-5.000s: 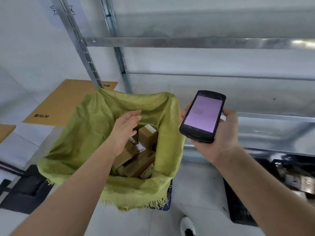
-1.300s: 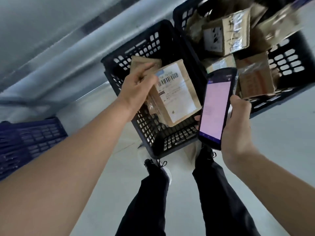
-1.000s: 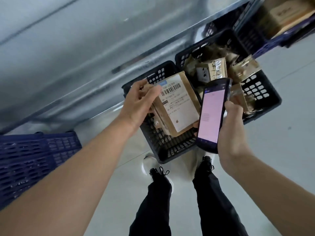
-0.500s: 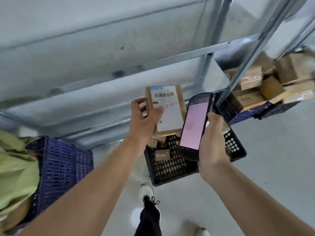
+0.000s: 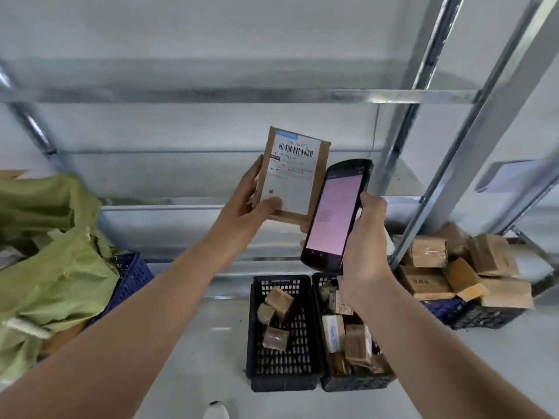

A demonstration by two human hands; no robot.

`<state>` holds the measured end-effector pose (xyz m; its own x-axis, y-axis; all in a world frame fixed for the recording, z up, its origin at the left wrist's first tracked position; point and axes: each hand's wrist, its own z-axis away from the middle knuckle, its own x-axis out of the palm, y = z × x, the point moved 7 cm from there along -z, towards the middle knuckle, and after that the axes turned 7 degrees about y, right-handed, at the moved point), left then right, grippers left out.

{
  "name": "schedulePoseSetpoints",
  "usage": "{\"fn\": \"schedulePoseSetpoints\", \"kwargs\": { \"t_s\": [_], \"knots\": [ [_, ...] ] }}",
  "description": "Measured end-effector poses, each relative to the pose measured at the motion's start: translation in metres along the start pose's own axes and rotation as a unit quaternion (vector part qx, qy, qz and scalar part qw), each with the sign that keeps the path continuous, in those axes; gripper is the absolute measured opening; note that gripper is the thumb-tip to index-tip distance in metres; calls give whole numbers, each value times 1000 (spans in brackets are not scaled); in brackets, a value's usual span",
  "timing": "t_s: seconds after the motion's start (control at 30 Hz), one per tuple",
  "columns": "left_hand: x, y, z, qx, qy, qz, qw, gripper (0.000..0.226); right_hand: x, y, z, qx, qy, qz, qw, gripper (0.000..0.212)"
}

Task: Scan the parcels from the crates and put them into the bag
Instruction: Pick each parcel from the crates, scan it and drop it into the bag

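Note:
My left hand (image 5: 245,204) grips a flat brown parcel (image 5: 292,170) by its lower left corner, held upright with its white barcode label facing me. My right hand (image 5: 364,246) holds a black handheld scanner (image 5: 334,216) just right of the parcel, its pink screen lit and overlapping the parcel's lower right edge. Below on the floor stand two black crates: the left crate (image 5: 279,337) holds three small brown parcels, the right crate (image 5: 352,343) several more. The green woven bag (image 5: 51,261) sits at the far left, its mouth partly in view.
A metal shelving rack (image 5: 423,95) fills the background with slanted uprights on the right. A blue crate (image 5: 131,276) sits under the bag. At the right, another crate (image 5: 481,316) is heaped with brown boxes (image 5: 429,252). My shoe tip (image 5: 215,411) shows at the bottom.
My view has tilted up from the crates. My left hand lifted the parcel out of the left crate and raised it upright beside the scanner; the bag has come into view at left.

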<state>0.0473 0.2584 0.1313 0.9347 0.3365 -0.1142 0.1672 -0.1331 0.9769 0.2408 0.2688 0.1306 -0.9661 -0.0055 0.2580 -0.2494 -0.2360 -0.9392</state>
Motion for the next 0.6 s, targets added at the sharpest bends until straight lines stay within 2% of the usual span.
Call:
{"fn": "schedulePoseSetpoints", "kwargs": {
  "t_s": [0.13,0.37,0.6],
  "knots": [
    [-14,58,16,70,-5,-15,997,80,11,-45,35,-36,-17,-12,999,52],
    [-39,136,11,117,-15,-49,992,80,27,-112,73,-104,-20,-46,993,51],
    [-65,182,1,201,-33,-62,977,80,48,-155,93,-137,-19,-63,988,53]
  ]
}}
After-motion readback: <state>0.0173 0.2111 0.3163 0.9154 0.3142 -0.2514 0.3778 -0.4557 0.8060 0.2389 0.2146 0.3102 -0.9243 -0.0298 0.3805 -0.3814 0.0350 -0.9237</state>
